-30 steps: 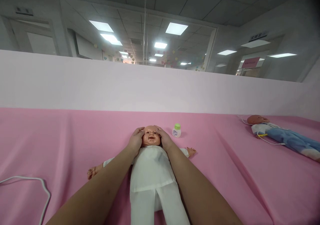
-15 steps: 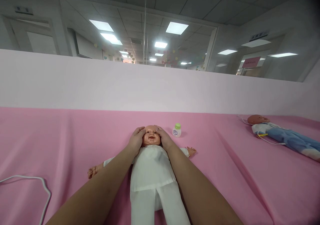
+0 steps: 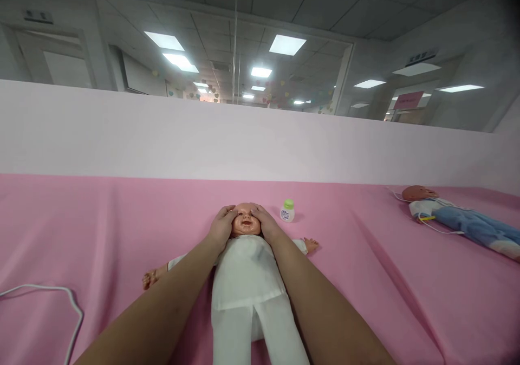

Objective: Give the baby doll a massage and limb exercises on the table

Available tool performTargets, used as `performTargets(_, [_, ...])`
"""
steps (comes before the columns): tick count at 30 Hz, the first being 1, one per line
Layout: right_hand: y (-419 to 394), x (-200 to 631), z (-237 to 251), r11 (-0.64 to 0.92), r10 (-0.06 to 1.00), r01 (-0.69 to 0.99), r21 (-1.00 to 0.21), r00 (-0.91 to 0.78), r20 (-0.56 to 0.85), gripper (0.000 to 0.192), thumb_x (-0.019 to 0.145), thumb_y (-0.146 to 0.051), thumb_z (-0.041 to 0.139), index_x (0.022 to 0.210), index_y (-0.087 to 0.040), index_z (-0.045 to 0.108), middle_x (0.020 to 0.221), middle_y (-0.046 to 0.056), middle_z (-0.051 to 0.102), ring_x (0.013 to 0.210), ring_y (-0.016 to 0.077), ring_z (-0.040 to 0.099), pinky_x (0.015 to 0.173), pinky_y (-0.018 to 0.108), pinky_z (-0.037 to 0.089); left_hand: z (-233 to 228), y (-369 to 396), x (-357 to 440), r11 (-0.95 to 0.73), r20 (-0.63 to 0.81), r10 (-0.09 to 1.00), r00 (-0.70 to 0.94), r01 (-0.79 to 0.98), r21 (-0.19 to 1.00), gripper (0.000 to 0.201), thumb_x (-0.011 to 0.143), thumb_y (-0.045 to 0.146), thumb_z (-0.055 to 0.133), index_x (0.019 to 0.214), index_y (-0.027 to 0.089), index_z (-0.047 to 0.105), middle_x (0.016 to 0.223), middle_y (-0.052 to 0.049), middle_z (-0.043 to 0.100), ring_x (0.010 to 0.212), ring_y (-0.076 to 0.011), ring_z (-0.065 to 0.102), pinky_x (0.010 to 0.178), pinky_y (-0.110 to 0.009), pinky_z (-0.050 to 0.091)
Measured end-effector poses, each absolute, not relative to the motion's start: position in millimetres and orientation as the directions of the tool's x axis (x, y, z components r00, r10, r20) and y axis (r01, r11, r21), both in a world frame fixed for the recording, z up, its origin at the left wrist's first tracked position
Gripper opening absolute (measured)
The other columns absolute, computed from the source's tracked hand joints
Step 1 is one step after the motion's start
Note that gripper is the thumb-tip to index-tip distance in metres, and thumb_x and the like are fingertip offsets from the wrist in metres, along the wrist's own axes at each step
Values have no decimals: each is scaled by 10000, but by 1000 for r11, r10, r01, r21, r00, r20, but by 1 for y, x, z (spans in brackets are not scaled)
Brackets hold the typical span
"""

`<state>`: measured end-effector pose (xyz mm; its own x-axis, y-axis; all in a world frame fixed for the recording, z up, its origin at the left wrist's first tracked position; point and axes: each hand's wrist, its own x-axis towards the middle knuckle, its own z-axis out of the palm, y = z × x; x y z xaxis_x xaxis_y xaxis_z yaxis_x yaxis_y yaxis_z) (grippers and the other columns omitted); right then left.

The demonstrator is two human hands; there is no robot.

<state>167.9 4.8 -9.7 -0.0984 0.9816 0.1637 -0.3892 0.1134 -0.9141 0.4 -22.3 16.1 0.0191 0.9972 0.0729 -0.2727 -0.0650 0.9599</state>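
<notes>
A baby doll (image 3: pixel 248 273) in a white top and white trousers lies on its back in the middle, head away from me and arms spread to both sides. My left hand (image 3: pixel 222 227) is cupped around the left side of the doll's head (image 3: pixel 246 225), its thumb by the eye. On the opposite side my right hand (image 3: pixel 266 225) curves around the head in the same way, thumb on the brow. Between them the two hands hold the head. Fingers behind the head are partly hidden. A small clear bottle with a green cap (image 3: pixel 287 212) stands just right of my right hand.
Pink sheeting (image 3: pixel 365 300) covers the surface, with a few raised folds. A second doll in blue and white clothes (image 3: pixel 463 221) lies at the far right, with thin white tubing on it. A white cable (image 3: pixel 77 308) runs along the left. Behind rises a low white wall (image 3: pixel 244 143) topped by glass.
My thumbs have shifted slightly inward over the doll's brow and eyes. Both hands stay around the head, and the doll and bottle have kept their places.
</notes>
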Motion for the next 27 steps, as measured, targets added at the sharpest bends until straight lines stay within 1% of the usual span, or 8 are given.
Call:
performTargets(6, [5, 168, -11, 128, 980, -383, -915, -90, 175, 525, 782, -445, 801, 1253, -255, 665, 1234, 61, 739, 1187, 299, 669, 1073, 475, 500, 16, -22, 1, -70, 75, 997, 9, -275, 959, 373, 824, 387, 770, 1142, 211, 682, 1063, -91, 765, 879, -208, 724, 790, -315, 587])
performTargets(11, [9, 168, -15, 132, 981, -382, -915, -80, 175, 501, 789, -425, 782, 1247, -257, 669, 1233, 56, 739, 1175, 294, 673, 1074, 475, 497, 16, -21, 1, -69, 75, 997, 9, -275, 959, 373, 818, 381, 771, 1137, 209, 683, 1058, -89, 766, 878, -208, 725, 794, -318, 589])
performTargets(16, [8, 168, -14, 137, 979, -379, -915, -89, 183, 484, 798, -410, 769, 1248, -263, 668, 1246, 55, 733, 1192, 292, 664, 1080, 475, 492, 16, -21, 1, -75, 80, 997, 6, -278, 958, 363, 811, 376, 767, 1123, 209, 688, 1032, -84, 766, 872, -209, 723, 789, -315, 586])
performTargets(27, [7, 167, -15, 137, 977, -414, -900, -91, 191, 499, 753, -362, 742, 1236, -256, 673, 1215, 55, 743, 1163, 298, 677, 1085, 493, 488, 18, -22, 2, -57, 55, 998, -14, -295, 954, 315, 785, 313, 711, 1085, 215, 707, 1006, -81, 769, 854, -214, 720, 747, -313, 585])
